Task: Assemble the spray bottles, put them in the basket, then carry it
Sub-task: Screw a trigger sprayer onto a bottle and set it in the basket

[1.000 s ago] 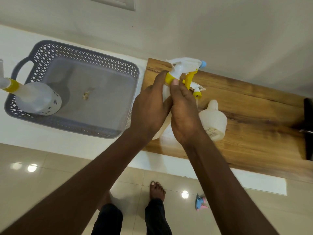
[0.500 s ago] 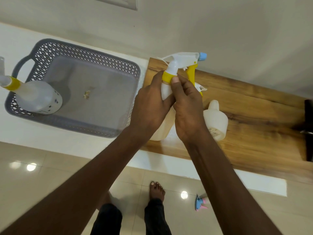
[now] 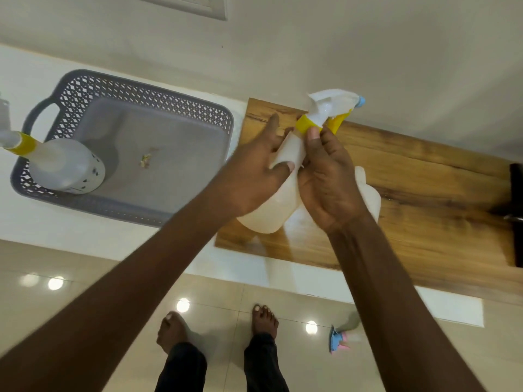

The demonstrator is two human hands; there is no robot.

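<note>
1. While the left hand [image 3: 254, 176] wraps the body of a white bottle [image 3: 271, 205], its thumb lies across the front and its fingers curl behind.
2. Right hand [image 3: 329, 176] pinches the yellow collar [image 3: 307, 126] at the bottle's neck between thumb and fingers.
3. Above the collar sits a white trigger head [image 3: 331, 101] with a blue nozzle tip [image 3: 360, 101] and a yellow trigger; it is blurred.
4. This bottle is held tilted over the left end of a wooden board [image 3: 424, 199] on the white bench [image 3: 70, 224].
5. Behind the right hand, a second white bottle [image 3: 370, 193] stands on the board, mostly hidden.
6. Left of the board, a grey basket [image 3: 147, 91] rests on the bench; a third bottle [image 3: 66, 166] with a yellow collar stands in its left near corner.
7. Below, bare feet stand on a glossy tiled floor [image 3: 56, 306], and a small blue and pink object [image 3: 338, 339] lies near the right foot.
</note>
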